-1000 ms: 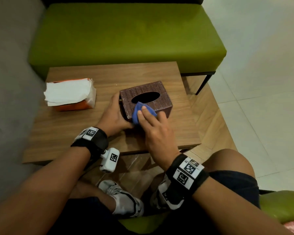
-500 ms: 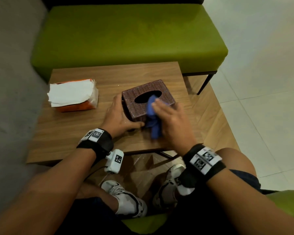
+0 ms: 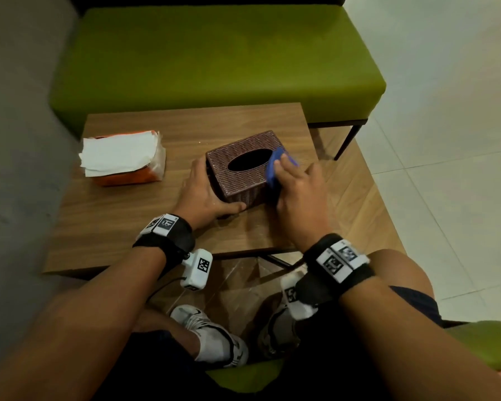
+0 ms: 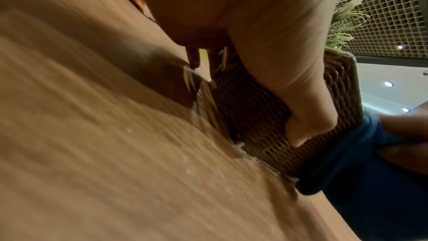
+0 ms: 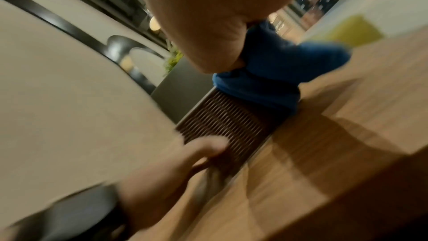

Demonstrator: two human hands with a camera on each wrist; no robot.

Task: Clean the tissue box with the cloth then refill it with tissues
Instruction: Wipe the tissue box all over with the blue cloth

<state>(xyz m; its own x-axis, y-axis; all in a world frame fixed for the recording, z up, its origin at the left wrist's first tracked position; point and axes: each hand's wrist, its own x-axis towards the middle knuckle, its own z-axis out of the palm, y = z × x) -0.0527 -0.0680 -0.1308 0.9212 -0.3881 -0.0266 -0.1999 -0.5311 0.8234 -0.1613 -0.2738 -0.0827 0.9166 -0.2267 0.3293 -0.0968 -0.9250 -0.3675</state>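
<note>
A brown woven tissue box [image 3: 240, 172] with an oval slot stands on the wooden table [image 3: 122, 224]. My left hand [image 3: 204, 193] grips its left near corner, fingers along the left end and thumb on the near side [image 4: 308, 116]. My right hand [image 3: 297, 188] holds a bunched blue cloth [image 3: 273, 170] against the box's right end and top right edge. The right wrist view shows the cloth [image 5: 277, 74] under my palm, draped over the box [image 5: 222, 118]. In the left wrist view the cloth [image 4: 347, 164] covers the box's [image 4: 245, 98] far corner.
An orange tissue pack [image 3: 125, 160] with white tissues on top lies at the table's left back. A green bench [image 3: 214, 59] stands right behind the table, its dark leg [image 3: 349, 140] at the right. My shoes [image 3: 211, 334] are under the table's near edge.
My right hand has carried the cloth from the box's near side round to its right end and top edge. My left hand keeps its hold on the box.
</note>
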